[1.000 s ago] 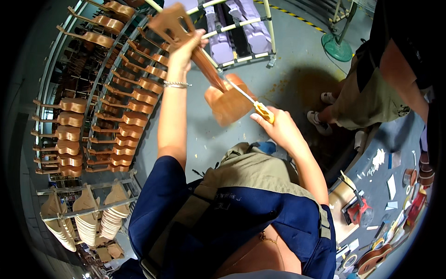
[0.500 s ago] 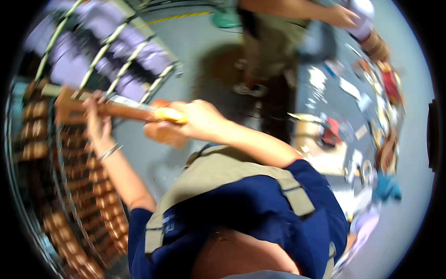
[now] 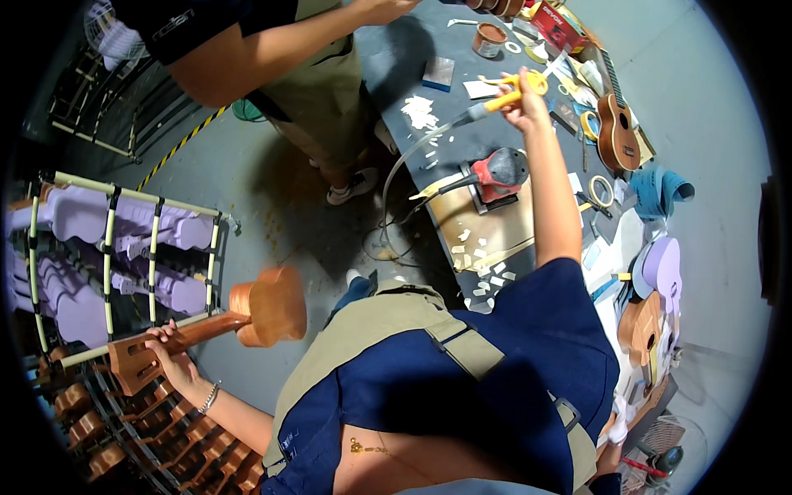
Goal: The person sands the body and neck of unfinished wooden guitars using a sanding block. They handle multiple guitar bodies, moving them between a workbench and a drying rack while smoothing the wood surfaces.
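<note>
My left hand (image 3: 167, 356) is closed round the neck of a brown wooden ukulele (image 3: 276, 307), close to its slotted headstock. The ukulele's body points right, over the floor. Out over the grey workbench (image 3: 396, 70), my right hand (image 3: 528, 106) is closed on a yellow tool (image 3: 502, 102) that looks like an air blow gun. A clear hose (image 3: 394, 169) runs from its end and droops off the bench's left edge. Below my right hand lies a red and black power sander (image 3: 499, 175), left of my forearm.
Racks of purple ukulele bodies (image 3: 74, 305) and brown ones (image 3: 198, 437) stand at left. A co-worker (image 3: 280, 58) stands at upper left. On the bench are a ukulele (image 3: 619, 132), tape roll (image 3: 601, 191) and white scraps (image 3: 419, 111). Another person's gloved hand (image 3: 617, 425) shows at lower right.
My right hand has left the ukulele and reached right over the bench. My left hand still holds the ukulele, now lower in the picture. The view has turned.
</note>
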`<state>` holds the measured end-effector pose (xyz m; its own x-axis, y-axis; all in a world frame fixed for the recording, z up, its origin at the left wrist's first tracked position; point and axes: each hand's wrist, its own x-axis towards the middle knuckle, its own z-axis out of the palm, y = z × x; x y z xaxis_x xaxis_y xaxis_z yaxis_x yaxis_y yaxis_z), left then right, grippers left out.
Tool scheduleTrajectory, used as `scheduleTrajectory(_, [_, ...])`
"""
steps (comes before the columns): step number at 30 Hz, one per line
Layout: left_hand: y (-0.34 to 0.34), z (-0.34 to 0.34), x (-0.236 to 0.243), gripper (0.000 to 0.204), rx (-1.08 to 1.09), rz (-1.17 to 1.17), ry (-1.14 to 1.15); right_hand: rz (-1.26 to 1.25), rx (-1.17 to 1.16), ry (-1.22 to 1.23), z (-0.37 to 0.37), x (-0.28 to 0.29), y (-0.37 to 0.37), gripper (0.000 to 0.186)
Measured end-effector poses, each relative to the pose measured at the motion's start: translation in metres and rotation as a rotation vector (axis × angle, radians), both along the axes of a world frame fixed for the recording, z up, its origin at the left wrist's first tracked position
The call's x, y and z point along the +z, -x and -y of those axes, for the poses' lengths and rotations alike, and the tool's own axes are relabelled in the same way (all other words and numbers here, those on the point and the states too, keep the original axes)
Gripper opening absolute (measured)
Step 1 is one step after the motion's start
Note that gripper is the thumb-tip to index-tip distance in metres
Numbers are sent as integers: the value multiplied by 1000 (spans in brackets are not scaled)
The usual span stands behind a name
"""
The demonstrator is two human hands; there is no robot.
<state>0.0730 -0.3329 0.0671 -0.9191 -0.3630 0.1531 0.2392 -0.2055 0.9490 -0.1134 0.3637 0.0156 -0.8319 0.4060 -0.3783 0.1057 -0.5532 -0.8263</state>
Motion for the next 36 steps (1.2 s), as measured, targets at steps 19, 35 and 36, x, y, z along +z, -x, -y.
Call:
scheduleTrajectory(19, [-117,79,126,21,694,-339,474,-443,-21,-1008,206,18,-125,33])
scheduleTrajectory(35, [-397,385,59,26,1584,-138,387,-487,1177,-38,803,-20,-191,16])
scheduleTrajectory(36, [-406,405,69,26,1576,-140,368,-484,1231,-85,826,-19,-197,16])
